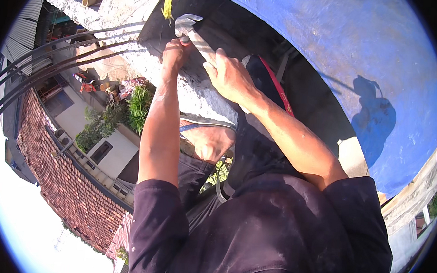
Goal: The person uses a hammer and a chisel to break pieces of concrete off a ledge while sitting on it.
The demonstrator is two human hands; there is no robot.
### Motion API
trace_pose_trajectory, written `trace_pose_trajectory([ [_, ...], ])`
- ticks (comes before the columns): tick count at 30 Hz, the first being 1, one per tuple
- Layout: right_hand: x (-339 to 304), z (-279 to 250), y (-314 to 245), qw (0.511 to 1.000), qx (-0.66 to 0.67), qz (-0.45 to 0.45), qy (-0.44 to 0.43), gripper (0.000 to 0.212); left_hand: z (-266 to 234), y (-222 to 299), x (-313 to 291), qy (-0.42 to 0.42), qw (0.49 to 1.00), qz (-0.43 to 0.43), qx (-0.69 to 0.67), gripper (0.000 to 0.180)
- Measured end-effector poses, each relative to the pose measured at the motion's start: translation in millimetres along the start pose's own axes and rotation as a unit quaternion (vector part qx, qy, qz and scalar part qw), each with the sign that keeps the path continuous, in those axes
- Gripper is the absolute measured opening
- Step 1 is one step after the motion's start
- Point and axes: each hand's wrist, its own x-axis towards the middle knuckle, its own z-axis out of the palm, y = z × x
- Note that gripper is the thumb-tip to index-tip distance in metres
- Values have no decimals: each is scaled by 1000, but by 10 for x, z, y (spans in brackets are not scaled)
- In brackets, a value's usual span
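My right hand (230, 78) is wrapped round the handle of a claw hammer (201, 45), whose metal head points away from me at the top. Just below that head, my left hand (174, 56) is closed, its fingertips pressed together against the grey concrete ledge (194, 76). Whatever those fingers pinch is too small or hidden to make out. The hammer head lies very close to the left fingertips; I cannot tell whether they touch. My bare foot (210, 143) in a blue-strapped sandal shows below the ledge.
A large curved blue surface (327, 38) fills the upper right, with my shadow on it. Several dark rods (74, 59) run from the ledge to the left. A yellow strip (169, 3) hangs at the top. Far below lie plants (140, 107) and a tiled roof (63, 173).
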Motion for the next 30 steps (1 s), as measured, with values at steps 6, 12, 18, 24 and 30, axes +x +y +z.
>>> trace_pose_trajectory([
  [6, -132, -308, -308, 990, 96, -75, 77, 30, -109, 282, -187, -28, 995, 14, -94, 49],
  [12, -13, 92, 46, 999, -26, 3, -18, 33, -96, 119, -98, -15, 998, -58, 13, 56],
  [18, -105, -178, -303, 988, 81, -79, 102, 36, -144, 303, -222, -31, 999, -11, -6, 56],
  [24, 125, -31, 6, 998, -46, -25, -34, 31, -130, 208, -106, -54, 998, -26, 11, 48],
  [30, -122, -182, -423, 977, 153, -68, 130, 30, -159, 343, -215, -42, 998, -25, -25, 49],
])
